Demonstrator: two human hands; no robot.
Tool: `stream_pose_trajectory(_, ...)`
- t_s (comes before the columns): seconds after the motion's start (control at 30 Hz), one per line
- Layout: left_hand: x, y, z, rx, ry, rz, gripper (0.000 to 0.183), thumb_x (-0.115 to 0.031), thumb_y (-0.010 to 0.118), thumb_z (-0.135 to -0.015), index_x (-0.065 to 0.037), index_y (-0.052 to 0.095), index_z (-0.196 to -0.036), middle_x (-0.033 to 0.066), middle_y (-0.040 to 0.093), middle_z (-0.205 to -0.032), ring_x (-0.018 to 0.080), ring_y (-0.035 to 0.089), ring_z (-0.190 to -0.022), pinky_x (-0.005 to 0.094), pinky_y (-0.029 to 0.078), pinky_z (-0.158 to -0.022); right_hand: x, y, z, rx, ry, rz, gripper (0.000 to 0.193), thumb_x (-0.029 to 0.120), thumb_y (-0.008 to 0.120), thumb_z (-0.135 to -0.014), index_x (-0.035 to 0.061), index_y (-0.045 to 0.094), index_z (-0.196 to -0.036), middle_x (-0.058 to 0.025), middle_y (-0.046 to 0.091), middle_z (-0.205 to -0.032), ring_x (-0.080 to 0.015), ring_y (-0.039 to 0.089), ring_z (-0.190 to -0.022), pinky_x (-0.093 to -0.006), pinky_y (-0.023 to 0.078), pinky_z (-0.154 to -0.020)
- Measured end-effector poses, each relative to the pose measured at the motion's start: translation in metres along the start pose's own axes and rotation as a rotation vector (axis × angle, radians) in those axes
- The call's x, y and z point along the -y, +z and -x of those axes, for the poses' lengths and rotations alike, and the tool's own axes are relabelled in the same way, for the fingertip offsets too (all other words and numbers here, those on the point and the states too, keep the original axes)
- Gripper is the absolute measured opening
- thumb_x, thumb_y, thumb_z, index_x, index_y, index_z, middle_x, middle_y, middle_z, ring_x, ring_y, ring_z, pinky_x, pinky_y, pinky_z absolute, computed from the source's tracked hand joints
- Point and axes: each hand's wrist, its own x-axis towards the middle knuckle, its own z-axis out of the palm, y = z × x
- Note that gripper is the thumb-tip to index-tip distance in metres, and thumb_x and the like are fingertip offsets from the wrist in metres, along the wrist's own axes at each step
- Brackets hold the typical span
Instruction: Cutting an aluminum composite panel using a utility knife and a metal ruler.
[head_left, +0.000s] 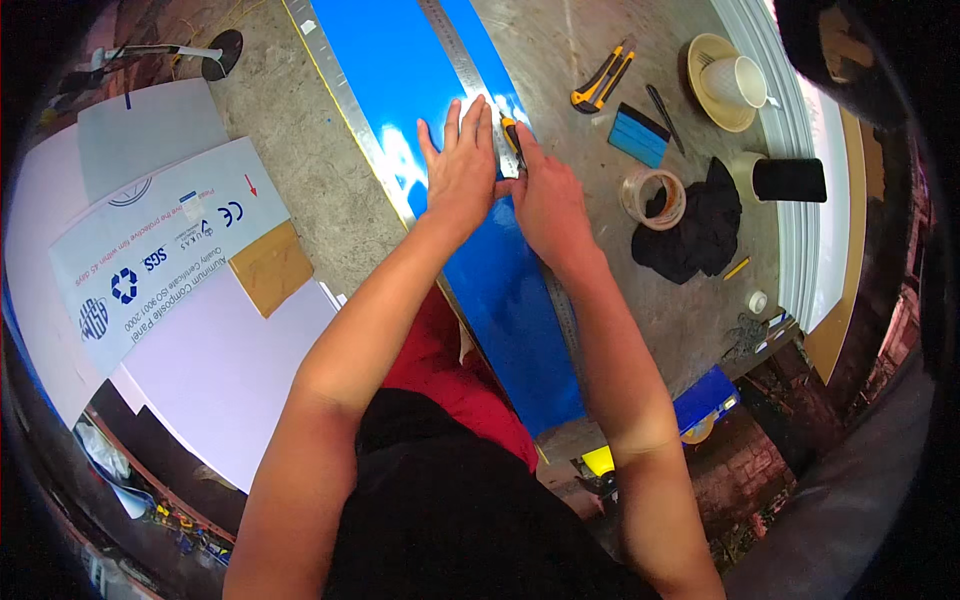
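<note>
A long glossy blue sheet runs away from me along the worktable, and a steel ruler lies lengthwise on it. My left hand presses flat on the ruler and sheet, fingers stretched out and holding nothing. Close beside it, my right hand is closed around a yellow and black utility knife. The knife lies along the ruler's right side; its blade tip is too small to make out. The ruler's middle is partly hidden under my hands.
Right of the sheet lie two utility knives, a blue squeegee, a black pen, a tape roll and a black cloth. Farther right, a white cup sits on a cream dish. White panels are stacked at left.
</note>
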Motion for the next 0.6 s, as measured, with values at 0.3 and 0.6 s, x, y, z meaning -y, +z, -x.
stream_pose_trajectory(0.3, 0.005, 0.009, 0.001, -0.102, 0.041, 0.043, 0.125, -0.055, 0.093, -0.062, -0.004, 0.035, -0.160, 0.0091, 0.035, -0.167, 0.0356, 0.030, -0.156, 0.0743, 0.018, -0.119, -0.034, -0.002, 0.087, 0.020, 0.037, 0.042, 0.067, 0.005, 0.061, -0.095, 0.0095, 0.043, -0.159, -0.0269, 0.068, -0.104, -0.0450, 0.066, -0.098, -0.0558, 0.052, -0.087)
stream_pose_trajectory(0.6, 0.008, 0.016, -0.002, -0.095, 0.052, -0.060, 0.126, -0.063, 0.089, -0.067, -0.007, 0.031, -0.164, 0.0083, 0.030, -0.171, 0.0353, 0.026, -0.158, 0.0738, 0.018, -0.120, -0.071, 0.000, 0.186, 0.070, 0.094, 0.039, 0.072, 0.006, 0.062, -0.094, 0.0125, 0.039, -0.162, -0.0202, 0.064, -0.099, -0.0396, 0.063, -0.095, -0.0546, 0.049, -0.091)
